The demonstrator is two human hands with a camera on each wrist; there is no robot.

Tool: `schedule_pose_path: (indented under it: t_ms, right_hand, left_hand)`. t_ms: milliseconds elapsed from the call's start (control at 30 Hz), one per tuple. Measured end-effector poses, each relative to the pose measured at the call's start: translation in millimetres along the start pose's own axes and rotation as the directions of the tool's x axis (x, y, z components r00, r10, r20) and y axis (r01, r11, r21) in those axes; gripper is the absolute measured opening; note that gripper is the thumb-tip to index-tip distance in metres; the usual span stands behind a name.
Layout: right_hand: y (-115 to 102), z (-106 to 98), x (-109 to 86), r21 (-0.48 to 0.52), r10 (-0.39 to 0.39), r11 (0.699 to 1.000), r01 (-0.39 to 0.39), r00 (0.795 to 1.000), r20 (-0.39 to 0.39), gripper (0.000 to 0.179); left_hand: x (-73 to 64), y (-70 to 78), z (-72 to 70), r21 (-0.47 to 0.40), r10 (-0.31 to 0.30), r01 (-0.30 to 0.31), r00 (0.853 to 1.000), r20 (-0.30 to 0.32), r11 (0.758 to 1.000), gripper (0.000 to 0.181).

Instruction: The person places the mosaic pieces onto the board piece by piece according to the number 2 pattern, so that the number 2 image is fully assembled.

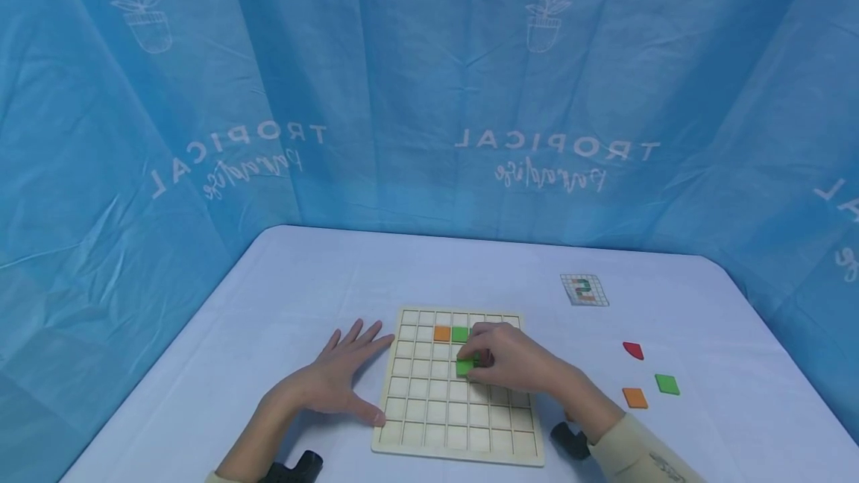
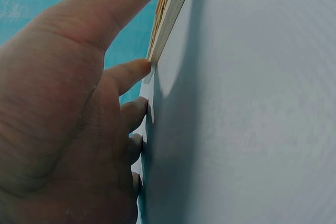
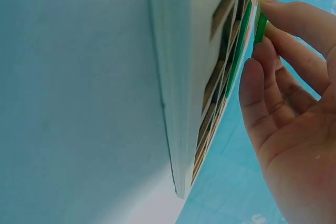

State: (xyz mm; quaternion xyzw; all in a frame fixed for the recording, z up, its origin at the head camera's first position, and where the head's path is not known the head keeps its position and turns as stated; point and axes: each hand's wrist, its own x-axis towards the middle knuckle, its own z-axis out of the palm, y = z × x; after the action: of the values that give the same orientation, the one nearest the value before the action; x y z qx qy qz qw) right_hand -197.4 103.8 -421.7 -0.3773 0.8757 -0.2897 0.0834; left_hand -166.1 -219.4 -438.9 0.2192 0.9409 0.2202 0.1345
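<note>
A pale wooden grid board lies on the white table. In its second row sit an orange square tile and a green square tile. My right hand is over the board and pinches another green tile between thumb and fingers; the right wrist view shows that green tile on edge, just off the grid. My hand hides part of the upper right squares. My left hand is spread flat, with thumb and index finger touching the board's left edge.
Right of the board lie a red quarter-round piece, a green tile and an orange tile. Behind them is a small pattern card with a grid figure. A blue curtain hangs around the table.
</note>
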Motion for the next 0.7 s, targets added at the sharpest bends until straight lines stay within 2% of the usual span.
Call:
schedule_pose_path:
  t_ms: [367,700]
  right_hand:
    - [-5.6,4.2,3.5,-0.037,0.049,0.998,-0.047,0.997,0.061,0.025]
    - [-6.1,5.0,4.1,-0.065,0.055,0.997,-0.052,0.997,0.053,0.026]
  left_hand:
    - [-0.5,0.5,0.5,0.003,-0.011,0.011,1.000,0.006,1.000,0.122]
    - [0.0,-1.1,0.4,-0.008,-0.003,0.004,1.000,0.004,1.000,0.121]
